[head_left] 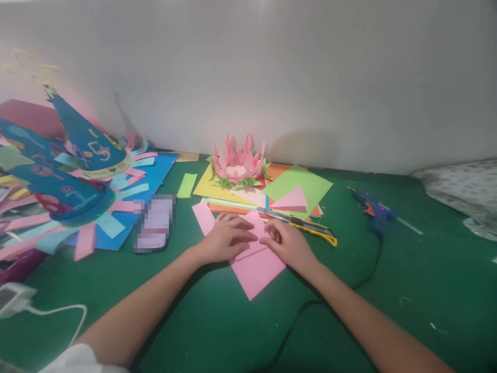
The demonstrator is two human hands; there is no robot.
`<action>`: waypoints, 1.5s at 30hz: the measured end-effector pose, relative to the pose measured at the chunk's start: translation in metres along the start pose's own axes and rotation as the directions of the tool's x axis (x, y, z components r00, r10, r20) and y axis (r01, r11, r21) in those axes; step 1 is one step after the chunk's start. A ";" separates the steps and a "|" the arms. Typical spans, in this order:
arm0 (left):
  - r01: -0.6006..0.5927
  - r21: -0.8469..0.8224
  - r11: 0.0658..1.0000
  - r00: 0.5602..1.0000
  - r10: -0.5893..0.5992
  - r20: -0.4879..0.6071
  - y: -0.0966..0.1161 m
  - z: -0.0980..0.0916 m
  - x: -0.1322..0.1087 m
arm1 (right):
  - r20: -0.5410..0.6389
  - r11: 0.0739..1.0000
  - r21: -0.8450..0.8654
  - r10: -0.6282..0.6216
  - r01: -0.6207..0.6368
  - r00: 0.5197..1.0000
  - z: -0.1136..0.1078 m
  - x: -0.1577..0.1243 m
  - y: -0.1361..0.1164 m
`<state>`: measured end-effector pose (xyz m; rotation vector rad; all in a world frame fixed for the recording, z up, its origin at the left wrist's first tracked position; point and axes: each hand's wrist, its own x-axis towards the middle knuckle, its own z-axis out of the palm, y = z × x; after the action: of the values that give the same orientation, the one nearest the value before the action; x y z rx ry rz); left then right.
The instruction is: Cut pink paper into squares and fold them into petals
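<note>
A pink sheet of paper (256, 269) lies on the green table surface (217, 321), partly folded. My left hand (227, 238) lies flat on its left part, fingers stretched along a fold. My right hand (287, 243) rests on the paper's right side with fingers curled, pressing the fold near its top. Just beyond my right hand lies a yellow utility knife (306, 227).
A pink paper lotus (238, 166) sits on a stack of coloured sheets (298, 189) at the back. A blue glue gun (373, 210) lies at the right, its black cord running toward me. Blue paper hats (77, 155) with strips crowd the left. A white charger (13, 298) is at the front left.
</note>
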<state>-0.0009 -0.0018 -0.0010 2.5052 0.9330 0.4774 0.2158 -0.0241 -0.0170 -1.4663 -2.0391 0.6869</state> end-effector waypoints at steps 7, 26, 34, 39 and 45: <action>-0.005 0.006 1.000 1.000 0.005 0.003 -0.001 0.000 0.001 | 0.004 0.999 -0.033 -0.014 0.014 1.000 -0.001 0.001 -0.002; -0.004 -0.003 1.000 1.000 0.004 0.017 0.004 -0.004 0.000 | 0.038 0.998 -0.035 -0.046 0.048 0.998 -0.014 0.000 -0.002; -0.011 0.005 1.000 1.000 0.011 0.020 0.004 -0.004 0.000 | 0.071 0.999 -0.002 -0.044 0.044 0.996 -0.017 0.001 -0.002; -0.015 0.020 1.000 1.000 0.014 0.017 0.003 -0.003 0.000 | 0.072 0.999 -0.006 -0.032 0.032 0.997 -0.017 0.002 -0.003; -0.021 0.025 0.999 1.000 0.020 0.018 0.003 -0.003 0.000 | 0.075 0.999 0.005 -0.047 0.046 0.996 -0.017 0.002 -0.001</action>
<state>-0.0009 -0.0034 0.0032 2.5402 0.9127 0.4511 0.2260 -0.0213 -0.0036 -1.4063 -2.1209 0.7358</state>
